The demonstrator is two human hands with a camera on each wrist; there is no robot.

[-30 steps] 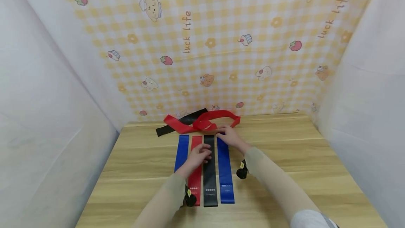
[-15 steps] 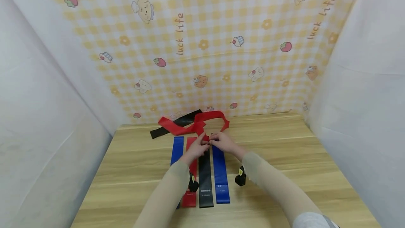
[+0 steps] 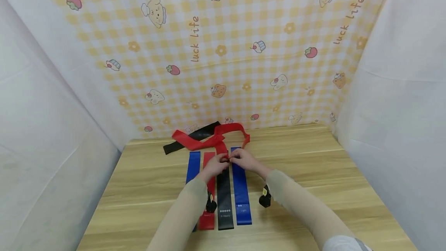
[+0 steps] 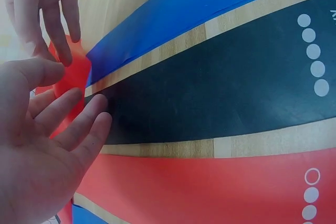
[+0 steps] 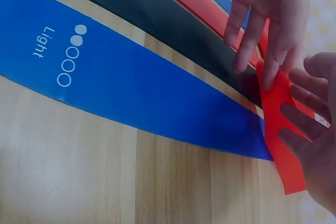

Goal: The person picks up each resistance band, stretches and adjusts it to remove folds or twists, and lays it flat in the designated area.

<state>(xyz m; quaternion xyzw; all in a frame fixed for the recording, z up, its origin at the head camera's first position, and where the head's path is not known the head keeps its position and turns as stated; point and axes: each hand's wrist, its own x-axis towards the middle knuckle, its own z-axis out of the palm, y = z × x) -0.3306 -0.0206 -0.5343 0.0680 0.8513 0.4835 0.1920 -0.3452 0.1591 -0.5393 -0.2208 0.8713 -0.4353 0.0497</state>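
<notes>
Both hands meet at the near end of a long, loose red resistance band (image 3: 222,147). My left hand (image 3: 215,165) pinches its edge between thumb and forefinger, the other fingers spread over the black resistance band (image 4: 210,77). From the other side, my right hand (image 3: 246,161) pinches the same red band (image 5: 283,124), close to the left fingertips. Under and beside the hands, flat bands lie side by side: the black one, a red one (image 4: 220,182), a blue one marked "Light" (image 5: 121,82) on the right and another blue one (image 3: 193,165) on the left.
Behind the row, another black band (image 3: 203,131) lies slantwise under the loose red one. A wooden table (image 3: 299,181) carries everything. A yellow checked cloth (image 3: 226,69) hangs at the back, with white sheets (image 3: 390,100) at the sides. A small black camera (image 3: 265,196) hangs at each wrist.
My left hand has moved up to the loose red band, and my right hand has come inward to meet it. The band's near end has been drawn forward over the black band's top.
</notes>
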